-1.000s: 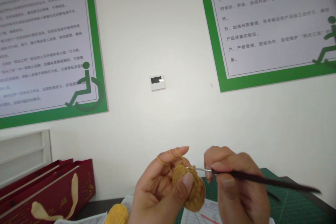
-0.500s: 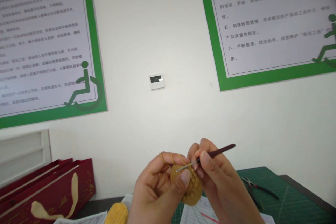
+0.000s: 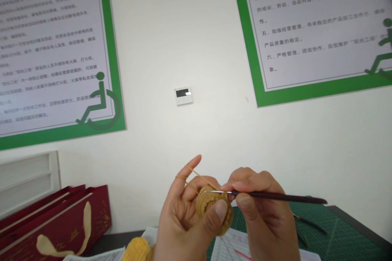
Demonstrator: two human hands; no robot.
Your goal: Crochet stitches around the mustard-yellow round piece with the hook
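Observation:
A round, mustard-coloured crochet piece (image 3: 204, 208) is pinched between the thumb and fingers of my left hand (image 3: 183, 216). Yarn (image 3: 196, 172) loops round the raised left index finger and runs down to the piece. My right hand (image 3: 263, 204) grips a crochet hook (image 3: 281, 197) with a dark handle, held nearly level. Its thin metal tip lies at the upper edge of the crochet piece; whether it passes through a stitch I cannot tell.
A yellow ball of yarn (image 3: 136, 248) sits by my left wrist, near printed papers (image 3: 229, 244). Dark red gift bags (image 3: 70, 222) stand at left. On the green cutting mat (image 3: 339, 232) at right are pliers (image 3: 310, 223), partly hidden. A wall with green-framed posters (image 3: 257, 89) rises behind.
My left index finger has lifted, drawing the yarn up. The hook has swung from a steep slant to nearly level, and my right hand has shifted slightly right.

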